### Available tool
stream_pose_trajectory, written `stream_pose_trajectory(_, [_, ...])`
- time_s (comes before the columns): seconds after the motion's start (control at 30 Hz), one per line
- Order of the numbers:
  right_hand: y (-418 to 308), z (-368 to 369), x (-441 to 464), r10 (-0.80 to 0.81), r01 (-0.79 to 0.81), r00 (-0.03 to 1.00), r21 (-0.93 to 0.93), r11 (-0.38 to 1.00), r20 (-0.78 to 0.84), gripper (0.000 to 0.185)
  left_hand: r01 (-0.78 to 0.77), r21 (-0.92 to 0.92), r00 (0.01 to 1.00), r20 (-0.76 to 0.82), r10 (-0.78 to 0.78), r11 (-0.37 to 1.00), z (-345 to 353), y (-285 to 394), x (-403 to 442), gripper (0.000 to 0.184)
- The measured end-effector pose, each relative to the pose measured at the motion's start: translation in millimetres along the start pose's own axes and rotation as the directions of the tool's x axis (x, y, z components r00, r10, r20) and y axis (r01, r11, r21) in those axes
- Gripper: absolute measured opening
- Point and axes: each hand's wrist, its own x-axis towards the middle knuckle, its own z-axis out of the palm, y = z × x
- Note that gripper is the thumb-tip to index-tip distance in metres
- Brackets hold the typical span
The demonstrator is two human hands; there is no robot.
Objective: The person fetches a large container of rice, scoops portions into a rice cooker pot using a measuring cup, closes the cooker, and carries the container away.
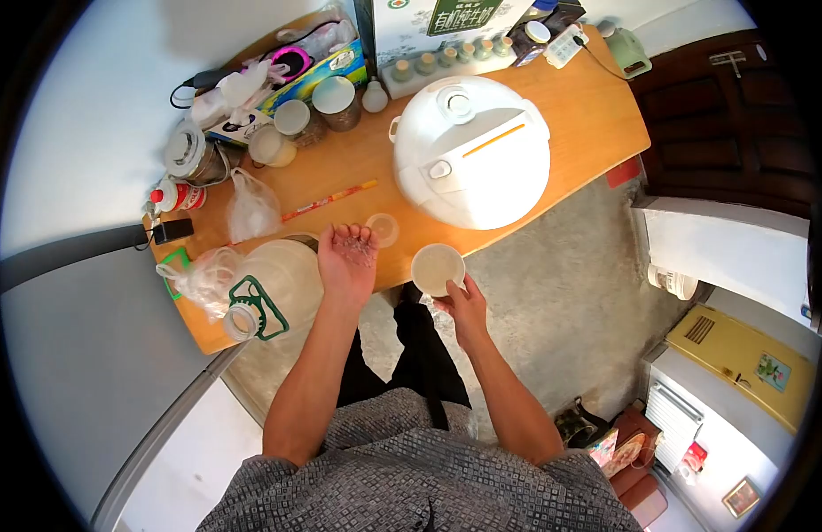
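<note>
Palm up, my left hand is cupped around a small heap of reddish grains, beside the table's front edge. A small clear round lid or dish lies on the table just past its fingertips. My right hand is closed on the rim of a round white cup, whose inside looks pale; its contents are hard to make out. Behind the cup stands a large white rice cooker with its lid closed. Left of my left hand is a big translucent jug with a green handle.
The wooden table also bears jars, a knotted plastic bag, an orange-red packaged stick, small bottles and a large box. Concrete floor shows below its front edge.
</note>
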Motion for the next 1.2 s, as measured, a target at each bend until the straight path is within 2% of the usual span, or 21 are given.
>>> stream_pose_trajectory(0.07, [11.5, 3.5, 23.1, 0.053, -0.054, 0.999, 0.089, 0.995, 0.01, 0.055, 0.001, 0.003, 1.0, 0.018, -0.001, 1.0, -5.6, 3.0, -0.8, 0.032])
stream_pose_trajectory(0.17, [24.1, 8.0, 47.7, 0.048, -0.049, 0.999, 0.118, 0.992, 0.017, 0.052, 0.0, 0.015, 1.0, 0.013, 0.0, 1.0, -11.7, 7.7, -1.8, 0.032])
stream_pose_trajectory(0.33, [31.8, 12.2, 71.6, 0.046, -0.047, 0.999, 0.095, 0.994, 0.012, 0.05, -0.009, 0.022, 1.0, 0.009, 0.009, 1.0, -24.6, 12.1, 2.7, 0.032])
stream_pose_trajectory(0.5, [29.3, 11.3, 74.2, 0.047, -0.049, 0.998, 0.033, 0.998, 0.041, 0.051, 0.005, 0.04, 0.997, -0.073, -0.002, 0.999, -28.1, 9.2, 1.1, 0.034])
stream_pose_trajectory(0.6, [27.1, 11.2, 72.5, 0.054, -0.056, 0.997, 0.035, 0.998, 0.049, 0.052, 0.014, 0.056, 1.0, -0.013, -0.014, 0.998, -29.8, 4.3, 6.5, 0.033])
stream_pose_trajectory(0.7, [27.7, 14.3, 71.4, 0.04, -0.04, 0.999, 0.007, 0.999, 0.025, 0.052, 0.0, 0.095, 0.996, -0.087, 0.008, 0.995, -29.4, -3.3, 18.4, 0.032])
stream_pose_trajectory(0.8, [26.5, 18.0, 69.4, -0.016, 0.017, 1.0, -0.048, 0.999, 0.016, 0.048, -0.027, 0.103, 0.998, -0.049, 0.032, 0.994, -30.6, -11.1, 31.7, 0.032])
stream_pose_trajectory(0.87, [23.6, 19.3, 69.9, -0.084, 0.083, 0.996, -0.214, 0.973, 0.007, 0.045, -0.03, 0.108, 0.997, -0.063, 0.037, 0.994, -31.2, -14.7, 37.8, 0.033])
stream_pose_trajectory(1.2, [23.4, 15.0, 74.7, -0.005, 0.007, 1.0, -0.101, 0.995, 0.022, 0.042, -0.001, 0.159, 0.996, -0.093, 0.016, 0.987, -35.9, -26.0, 39.2, 0.039])
